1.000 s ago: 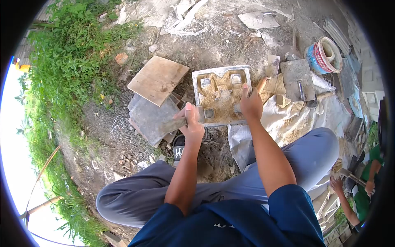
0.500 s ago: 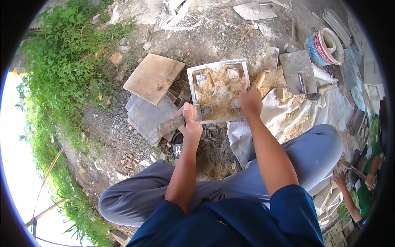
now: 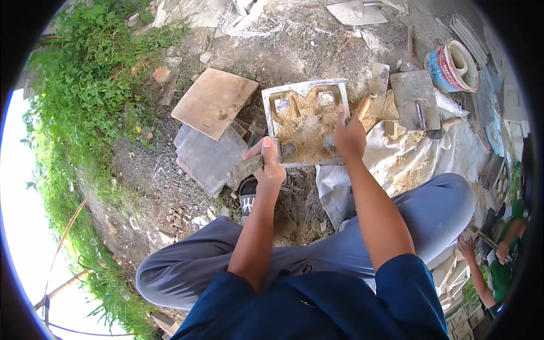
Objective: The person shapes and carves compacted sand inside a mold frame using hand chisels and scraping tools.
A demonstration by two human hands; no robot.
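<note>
A shallow square mould (image 3: 306, 88) with a pale rim lies in front of me, filled with sandy material around several raised blocks. My left hand (image 3: 270, 165) is closed round a rough grey bar (image 3: 245, 171) at the mould's near left corner, thumb pointing forward. My right hand (image 3: 349, 139) is closed at the mould's right rim, with its thumb along the edge; its other fingers are partly hidden. Just beyond those fingers shows a light-brown handle-like piece (image 3: 364, 106); whether they touch it I cannot tell. A small grey plate (image 3: 378, 79) lies past it.
Left of the mould lie a tan board (image 3: 215, 102) and grey slabs (image 3: 211, 158). On the right are a float with a metal handle (image 3: 415, 102), a paint bucket (image 3: 451, 65) and a white sheet (image 3: 419, 153). Another person's hand (image 3: 467, 249) shows at far right.
My left hand has shifted slightly right and forward, and the grey bar has swung, now looking shorter. My right hand stays at the mould's rim. The whole view has shifted a little.
</note>
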